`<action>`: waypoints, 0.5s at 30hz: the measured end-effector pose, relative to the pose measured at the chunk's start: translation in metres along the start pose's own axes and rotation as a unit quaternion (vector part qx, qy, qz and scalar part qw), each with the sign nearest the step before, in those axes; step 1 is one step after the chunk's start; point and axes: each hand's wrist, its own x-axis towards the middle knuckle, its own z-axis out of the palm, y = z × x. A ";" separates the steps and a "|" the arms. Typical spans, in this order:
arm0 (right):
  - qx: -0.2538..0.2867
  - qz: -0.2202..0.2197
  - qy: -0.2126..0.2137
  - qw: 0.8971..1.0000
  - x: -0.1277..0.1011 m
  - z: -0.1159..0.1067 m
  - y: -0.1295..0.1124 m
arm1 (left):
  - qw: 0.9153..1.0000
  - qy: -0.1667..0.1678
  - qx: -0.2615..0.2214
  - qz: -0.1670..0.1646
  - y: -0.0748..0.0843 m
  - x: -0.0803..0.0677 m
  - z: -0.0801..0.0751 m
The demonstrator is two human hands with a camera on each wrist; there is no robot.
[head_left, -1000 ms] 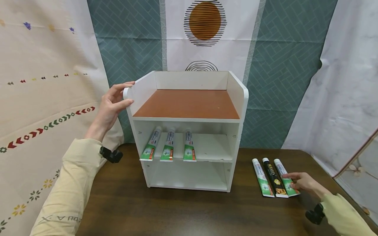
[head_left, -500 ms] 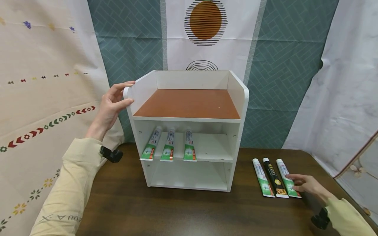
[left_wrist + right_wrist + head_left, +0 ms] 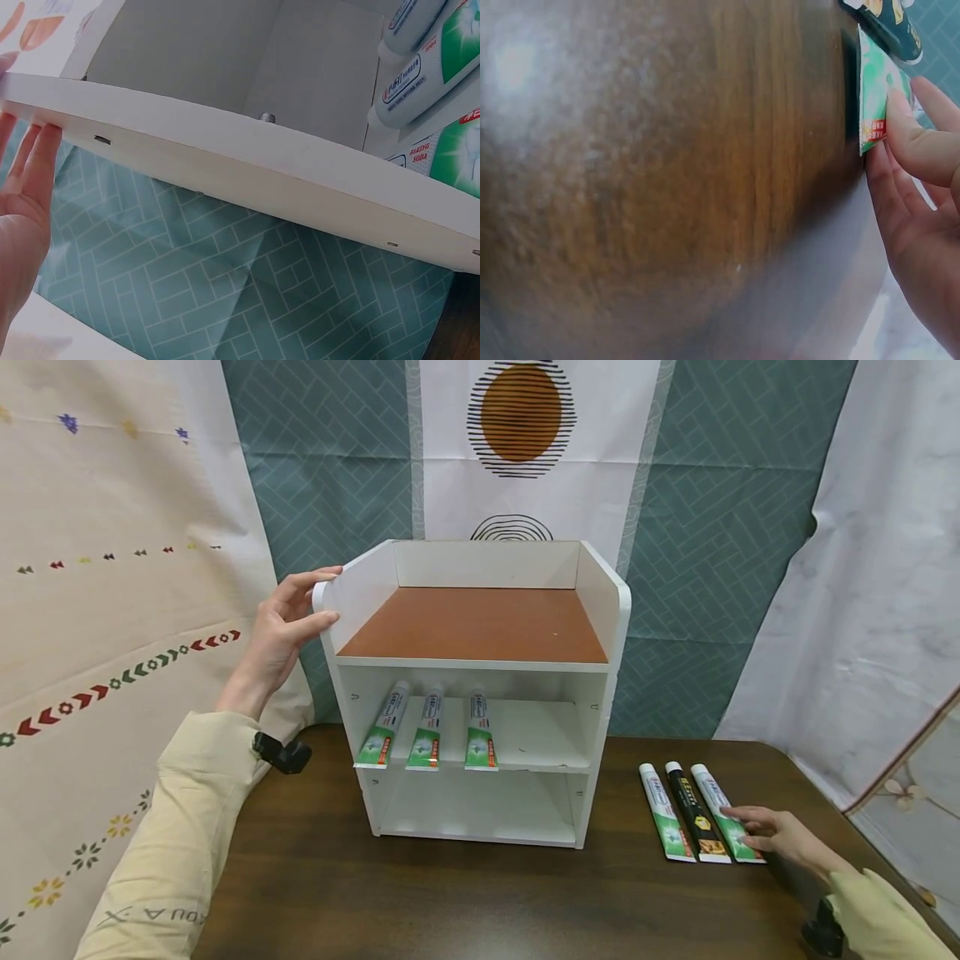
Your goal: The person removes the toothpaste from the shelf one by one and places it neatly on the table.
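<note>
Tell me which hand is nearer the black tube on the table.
Right. The right hand rests its fingers on the green tube just beside the black tube. The left hand is far off, gripping the white shelf unit's upper left side panel.

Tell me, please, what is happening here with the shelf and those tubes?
A person is at a dark wooden table with a small white shelf unit. The left hand holds the unit's upper left side panel. Three green and white toothpaste tubes lie side by side on its middle shelf. Three more tubes lie on the table to the right, the middle one black. The right hand touches the rightmost tube near its crimped end, which lies flat, not lifted.
</note>
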 end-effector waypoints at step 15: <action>-0.019 0.012 0.083 0.996 0.019 -0.003 -0.019 | 1.000 -0.001 0.012 0.000 0.000 0.000 -0.002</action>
